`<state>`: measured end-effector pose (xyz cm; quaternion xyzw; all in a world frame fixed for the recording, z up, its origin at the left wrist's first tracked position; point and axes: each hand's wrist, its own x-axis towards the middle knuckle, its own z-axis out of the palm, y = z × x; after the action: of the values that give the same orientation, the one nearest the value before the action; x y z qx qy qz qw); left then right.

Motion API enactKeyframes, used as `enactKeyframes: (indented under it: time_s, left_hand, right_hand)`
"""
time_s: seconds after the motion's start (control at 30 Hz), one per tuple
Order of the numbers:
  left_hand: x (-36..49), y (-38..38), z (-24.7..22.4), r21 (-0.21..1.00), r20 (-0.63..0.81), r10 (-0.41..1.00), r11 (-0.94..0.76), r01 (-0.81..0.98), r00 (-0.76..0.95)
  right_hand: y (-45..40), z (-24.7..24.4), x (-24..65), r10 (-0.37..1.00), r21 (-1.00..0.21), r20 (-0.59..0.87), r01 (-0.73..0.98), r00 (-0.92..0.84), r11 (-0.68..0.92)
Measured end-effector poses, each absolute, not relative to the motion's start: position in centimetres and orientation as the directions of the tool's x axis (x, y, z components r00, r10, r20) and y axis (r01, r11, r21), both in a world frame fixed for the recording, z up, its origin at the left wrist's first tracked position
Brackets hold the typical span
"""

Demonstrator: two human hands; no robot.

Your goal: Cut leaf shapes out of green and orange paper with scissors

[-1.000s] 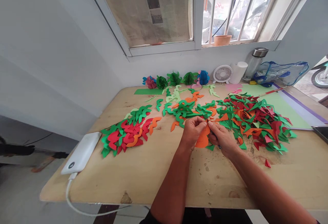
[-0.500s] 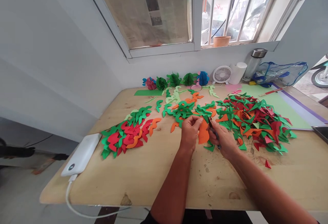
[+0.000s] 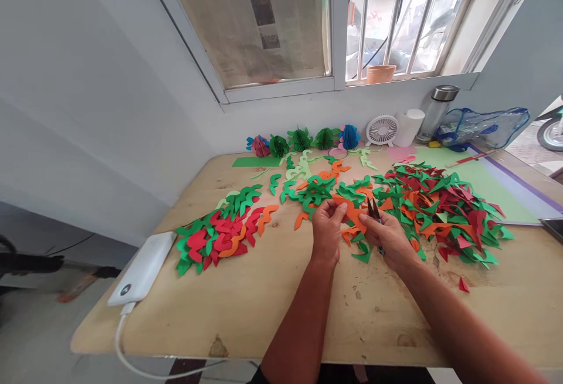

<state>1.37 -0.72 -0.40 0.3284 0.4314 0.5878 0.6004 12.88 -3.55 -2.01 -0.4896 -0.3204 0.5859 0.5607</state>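
My left hand [image 3: 328, 226] is closed on an orange paper piece [image 3: 353, 214] near the middle of the table. In my right hand [image 3: 389, 237] are dark scissors [image 3: 373, 211], their blades pointing up and slightly parted; its fingertips also touch the right side of the orange paper. Below the held paper lies an orange scrap [image 3: 349, 234], with green cut pieces [image 3: 363, 252] beside it. Green wavy cutouts [image 3: 316, 190] spread just beyond my hands. To the right is a large heap of red, green and orange scraps [image 3: 440, 208].
Red and green cutouts [image 3: 224, 228] lie at the left, near a white power bank [image 3: 143, 267] with a cable. Along the wall stand paper figures [image 3: 301, 139], a small fan [image 3: 382, 131], a bottle [image 3: 435, 114] and a clear bag [image 3: 484, 126].
The scissors have moved off the orange paper to its right. The paper has turned from hanging down to slanting across, and my right fingertips now touch it. An orange scrap now shows below.
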Motion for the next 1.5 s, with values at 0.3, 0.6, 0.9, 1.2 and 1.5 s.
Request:
enactKeyframes:
  time_s: [0.3, 0.6, 0.9, 1.2, 1.5]
  left_hand:
    - [1.5, -1.1, -0.2, 0.934, -0.155, 0.987, 0.163, -0.319, 0.049]
    - [1.6, -0.8, -0.1, 0.874, -0.169, 0.97, 0.066, -0.481, -0.174]
    - [1.9, -0.7, -0.5, 0.828, -0.183, 0.973, 0.077, -0.555, -0.138]
    - [2.0, -1.0, 0.0, 0.86, -0.164, 0.985, 0.113, -0.498, -0.059]
    - [2.1, -1.1, 0.2, 0.885, -0.093, 0.995, 0.066, -0.461, -0.036]
  right_hand:
    - [-3.3, -2.1, 13.1, 0.964, -0.915, -0.184, -0.391, 0.194, -0.096]
    - [-3.7, -2.3, 12.8, 0.97, -0.893, -0.219, -0.423, 0.107, -0.155]
    - [-4.0, -2.4, 12.1, 0.978, -0.934, -0.208, -0.3, 0.013, -0.194]
    - [-3.9, -2.5, 12.3, 0.985, -0.957, -0.17, -0.24, 0.009, -0.163]
    - [-3.9, -1.9, 12.1, 0.983, -0.957, -0.179, -0.239, 0.031, -0.166]
